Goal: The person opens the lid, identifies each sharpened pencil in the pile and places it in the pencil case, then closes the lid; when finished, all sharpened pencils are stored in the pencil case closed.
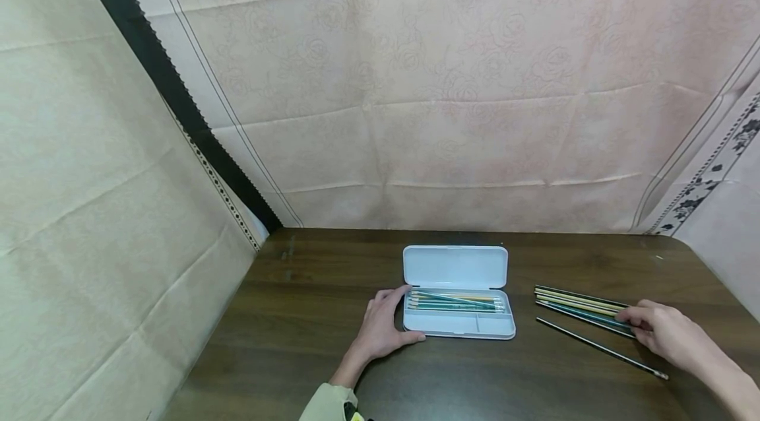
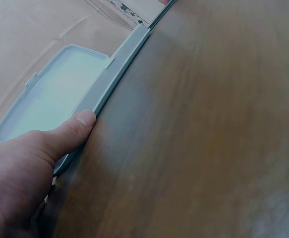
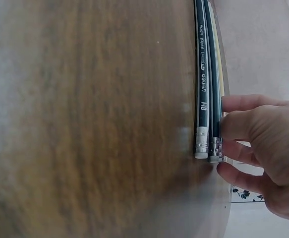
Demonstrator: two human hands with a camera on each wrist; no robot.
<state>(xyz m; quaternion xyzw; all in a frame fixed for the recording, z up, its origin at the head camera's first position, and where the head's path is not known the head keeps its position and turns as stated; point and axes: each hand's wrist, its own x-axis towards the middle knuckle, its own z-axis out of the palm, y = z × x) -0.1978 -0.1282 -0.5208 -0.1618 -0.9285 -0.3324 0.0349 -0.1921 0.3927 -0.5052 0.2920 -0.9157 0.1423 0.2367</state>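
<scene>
A light blue pencil case (image 1: 439,325) stands with its lid (image 1: 455,266) raised; several pencils (image 1: 454,301), green and yellowish, lie in its long compartment. My left hand (image 1: 382,325) grips the left end of the case, thumb along the front edge and fingers at the back corner. In the left wrist view the thumb (image 2: 77,130) presses the case's side. To the right, my right hand (image 1: 665,332) pinches at the eraser end of a group of pencils (image 1: 578,305), dark, green and yellow. In the right wrist view a dark HB pencil (image 3: 202,84) lies nearest the camera; the fingertips' far side is hidden.
A single dark pencil (image 1: 602,348) lies apart, slanting in front of the group. All of it is on a brown wooden table (image 1: 285,342). Patterned pale cloth (image 1: 463,111) hangs behind the far edge, with more cloth at both sides.
</scene>
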